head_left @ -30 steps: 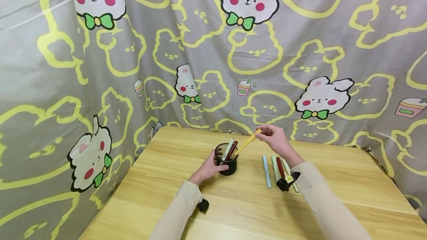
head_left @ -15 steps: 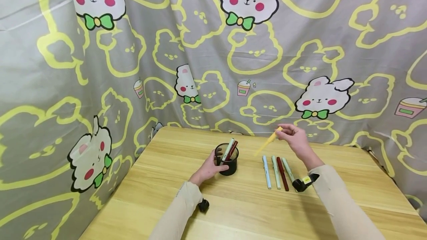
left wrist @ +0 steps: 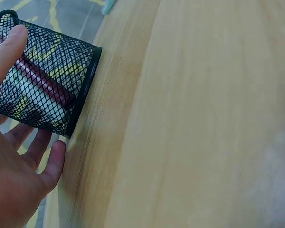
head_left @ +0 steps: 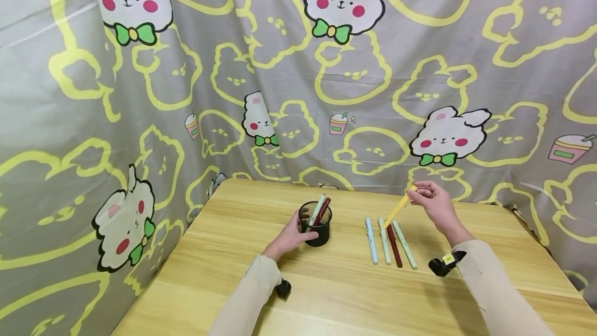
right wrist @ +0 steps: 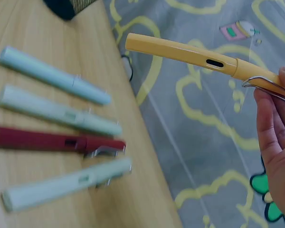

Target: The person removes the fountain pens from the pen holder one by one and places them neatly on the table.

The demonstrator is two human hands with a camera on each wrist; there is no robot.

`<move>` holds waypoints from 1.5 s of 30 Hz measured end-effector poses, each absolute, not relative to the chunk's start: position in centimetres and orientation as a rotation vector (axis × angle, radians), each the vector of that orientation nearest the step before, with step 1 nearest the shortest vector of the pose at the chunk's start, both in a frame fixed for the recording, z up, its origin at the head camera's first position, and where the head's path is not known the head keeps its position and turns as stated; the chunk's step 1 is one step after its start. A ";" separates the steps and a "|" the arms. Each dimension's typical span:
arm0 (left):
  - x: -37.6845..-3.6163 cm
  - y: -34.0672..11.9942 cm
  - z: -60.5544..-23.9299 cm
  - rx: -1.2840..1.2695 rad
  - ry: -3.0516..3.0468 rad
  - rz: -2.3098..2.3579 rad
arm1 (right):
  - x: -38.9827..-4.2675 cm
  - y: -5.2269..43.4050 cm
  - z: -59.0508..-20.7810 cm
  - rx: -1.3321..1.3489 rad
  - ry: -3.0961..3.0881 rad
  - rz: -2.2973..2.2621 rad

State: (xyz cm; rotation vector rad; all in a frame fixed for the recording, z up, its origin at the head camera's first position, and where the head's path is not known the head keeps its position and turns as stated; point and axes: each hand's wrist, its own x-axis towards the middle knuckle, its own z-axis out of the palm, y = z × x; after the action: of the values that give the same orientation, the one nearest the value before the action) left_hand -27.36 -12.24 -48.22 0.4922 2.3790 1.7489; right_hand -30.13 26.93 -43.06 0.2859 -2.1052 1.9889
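Note:
My left hand (head_left: pixel 290 235) holds a black mesh pen holder (head_left: pixel 321 237), its thumb on the near side and fingers around the far side. Inside lean a pale green pen (head_left: pixel 317 209) and a dark red pen (head_left: pixel 325 208). My right hand (head_left: pixel 437 205) pinches a yellow pen (head_left: pixel 399 209) by its clip end, tilted down to the left above the table. In the right wrist view, the yellow pen (right wrist: pixel 180 51) shows a metal clip and a dark slot. Below it lie a light blue pen (head_left: pixel 371 242), a pale green pen (head_left: pixel 385 245), a dark red pen (head_left: pixel 395 249) and another pale green pen (head_left: pixel 405 245).
The wooden table (head_left: pixel 326 294) reaches back to a grey curtain (head_left: pixel 280 66) with yellow outlines and cartoon animals. It hangs behind and along the left side. Small black cameras (head_left: pixel 283 289) sit on both wrists.
My right hand has carried the yellow pen from the pen holder's rim rightward, over the row of pens. The left hand stays on the pen holder.

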 end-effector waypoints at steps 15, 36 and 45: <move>-28.3 -12.2 -49.6 0.516 2.373 1.774 | -30.4 30.4 -46.4 0.283 -2.214 1.898; -29.9 -12.5 -51.9 0.476 2.397 1.738 | -30.8 32.0 -48.0 0.174 -2.579 1.759; -29.7 -12.4 -51.8 0.459 2.382 1.756 | -30.8 32.2 -49.1 0.118 -2.670 1.701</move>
State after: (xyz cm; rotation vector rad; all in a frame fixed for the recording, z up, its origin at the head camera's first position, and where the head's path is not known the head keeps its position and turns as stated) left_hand -29.69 -12.42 -51.80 0.4590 2.3819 1.7556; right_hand -30.82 32.20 -49.07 0.1182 -2.6699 1.7007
